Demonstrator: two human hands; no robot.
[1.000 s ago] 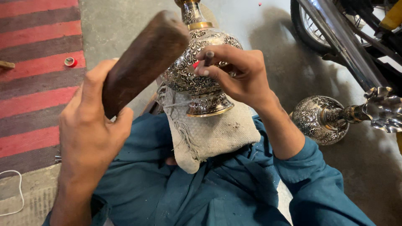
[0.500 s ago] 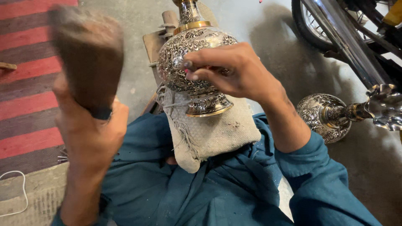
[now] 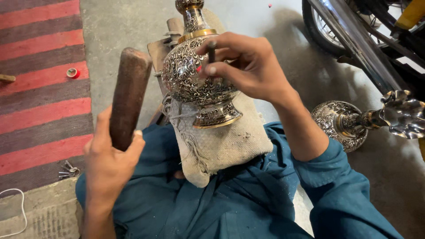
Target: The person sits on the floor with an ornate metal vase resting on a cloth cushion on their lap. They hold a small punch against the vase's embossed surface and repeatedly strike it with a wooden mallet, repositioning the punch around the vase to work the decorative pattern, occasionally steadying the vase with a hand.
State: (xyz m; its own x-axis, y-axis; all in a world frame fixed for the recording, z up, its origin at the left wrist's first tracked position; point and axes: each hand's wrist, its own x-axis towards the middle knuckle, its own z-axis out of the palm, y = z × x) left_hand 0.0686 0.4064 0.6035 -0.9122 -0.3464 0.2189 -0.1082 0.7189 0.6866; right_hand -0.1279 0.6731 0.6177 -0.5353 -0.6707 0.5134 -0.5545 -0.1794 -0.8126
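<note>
The engraved metal vase (image 3: 197, 79) lies tilted on a cloth pad (image 3: 221, 146) over the person's lap. The right hand (image 3: 248, 66) pinches a small punch (image 3: 211, 51) against its belly; the left hand (image 3: 108, 163) is closed round a wooden mallet (image 3: 129, 95), raised. Risks, as judged: a glancing blow striking the fingers, or the punch skidding and scarring the pattern.

The vase (image 3: 197, 82) is shiny metal, densely engraved with fine scrollwork, with a smooth brass-coloured band. The mallet (image 3: 128, 95) is dark, worn, matt wood. The cloth (image 3: 226, 146) is coarse, frayed and dusty. The floor (image 3: 119, 31) is rough grey concrete.
</note>
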